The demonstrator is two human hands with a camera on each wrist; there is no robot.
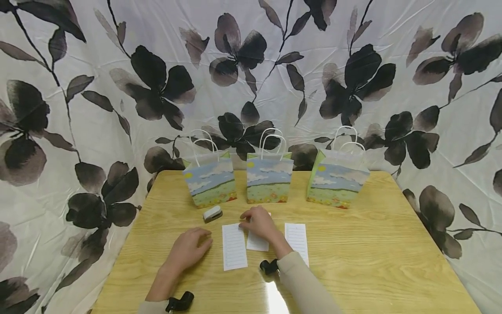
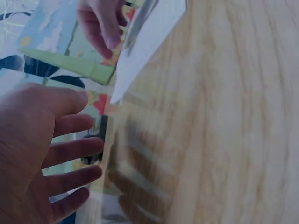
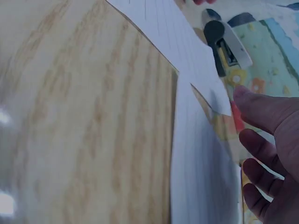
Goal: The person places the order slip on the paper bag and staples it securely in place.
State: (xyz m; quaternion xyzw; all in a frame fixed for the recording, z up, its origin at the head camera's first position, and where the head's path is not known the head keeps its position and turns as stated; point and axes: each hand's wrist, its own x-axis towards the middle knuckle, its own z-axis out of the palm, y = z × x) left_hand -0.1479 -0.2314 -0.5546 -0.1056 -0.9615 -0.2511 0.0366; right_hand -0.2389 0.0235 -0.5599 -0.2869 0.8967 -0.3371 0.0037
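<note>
Three lined paper slips lie on the table: the left slip (image 1: 235, 250), the middle slip (image 1: 257, 242) and the right slip (image 1: 296, 240). My right hand (image 1: 260, 223) is over the middle slip, partly hiding it, its fingertips near the left slip's top corner. In the right wrist view its fingers (image 3: 261, 144) are loosely bent with nothing between them. My left hand (image 1: 191, 247) is left of the slips, and its fingers (image 2: 74, 151) are spread and hold nothing. A small white and grey stapler (image 1: 212, 213) sits beyond it. The right forearm covers part of the right slip.
Three paper gift bags with white handles stand in a row at the table's back: a left bag (image 1: 211, 183), a middle bag (image 1: 269, 181) and a right bag (image 1: 336, 185). A floral cloth (image 1: 251, 91) hangs behind the wooden table (image 1: 372, 253).
</note>
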